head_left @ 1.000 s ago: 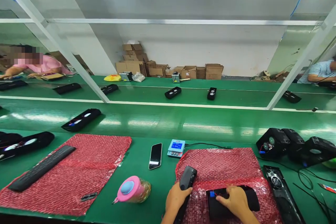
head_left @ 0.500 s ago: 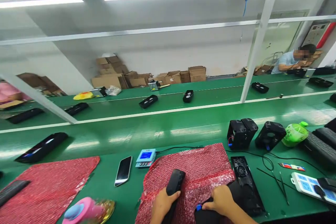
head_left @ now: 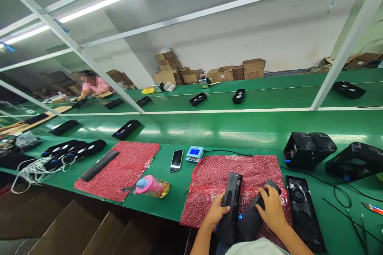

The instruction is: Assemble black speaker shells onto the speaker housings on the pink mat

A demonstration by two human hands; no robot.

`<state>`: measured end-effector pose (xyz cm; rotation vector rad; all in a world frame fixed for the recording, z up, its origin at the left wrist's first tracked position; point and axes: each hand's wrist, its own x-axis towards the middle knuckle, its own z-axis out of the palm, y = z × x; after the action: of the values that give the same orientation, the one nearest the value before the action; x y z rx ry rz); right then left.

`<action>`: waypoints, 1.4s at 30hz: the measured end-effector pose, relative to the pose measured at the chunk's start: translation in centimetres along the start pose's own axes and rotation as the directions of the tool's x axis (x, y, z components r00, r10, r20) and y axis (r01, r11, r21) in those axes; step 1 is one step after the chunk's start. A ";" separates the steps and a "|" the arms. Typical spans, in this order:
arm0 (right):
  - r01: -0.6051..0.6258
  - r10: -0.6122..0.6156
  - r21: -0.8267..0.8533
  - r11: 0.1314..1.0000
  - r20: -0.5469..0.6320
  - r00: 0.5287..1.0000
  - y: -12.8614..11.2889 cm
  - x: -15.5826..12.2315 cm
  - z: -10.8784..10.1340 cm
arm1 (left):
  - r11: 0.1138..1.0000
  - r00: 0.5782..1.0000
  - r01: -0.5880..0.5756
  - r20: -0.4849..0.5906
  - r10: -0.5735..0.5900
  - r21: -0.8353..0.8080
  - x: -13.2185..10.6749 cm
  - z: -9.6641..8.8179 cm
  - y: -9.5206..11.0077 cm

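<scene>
Gripping on both sides at a crowded green bench [head_left: 163,159]

Has one phone [head_left: 176,160], one blue-screened meter [head_left: 195,153] and one pink-lidded bottle [head_left: 152,186] off to the left; has one black speaker panel [head_left: 303,207] just right of the right red sheet [head_left: 263,167], and three black boxes [head_left: 302,149] farther back. Counts two red sheets, with one black bar [head_left: 100,166] on the left red sheet [head_left: 136,163].

Wraps the left hand [head_left: 218,210] around the left case [head_left: 233,193], thumb across its face. Clasps the right case [head_left: 253,216] from above with the right hand [head_left: 271,205], fingers bent. Holds both cases close together, tilted, over the right sheet's near part.
</scene>
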<state>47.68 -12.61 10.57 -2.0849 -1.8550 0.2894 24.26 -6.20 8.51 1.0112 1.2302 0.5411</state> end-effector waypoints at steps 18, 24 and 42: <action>0.125 0.006 -0.231 0.965 0.495 0.869 -2.7 -4.8 0.0 | 0.032 0.965 0.084 -0.090 0.245 0.996 -7.4 2.8 -0.8; 0.170 -0.025 -0.192 0.967 0.587 0.809 -4.0 -3.1 -1.3 | 0.029 0.987 0.112 -0.114 0.116 0.993 -7.2 3.1 -0.2; 0.140 0.022 -0.183 0.973 0.678 0.735 -4.6 -1.8 -3.0 | 0.047 0.994 0.092 -0.090 -0.057 0.995 -7.4 3.0 3.1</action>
<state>44.31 -14.27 14.93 -2.2409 -2.4493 0.9889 25.44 -11.70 14.93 2.1256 1.6711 -0.6517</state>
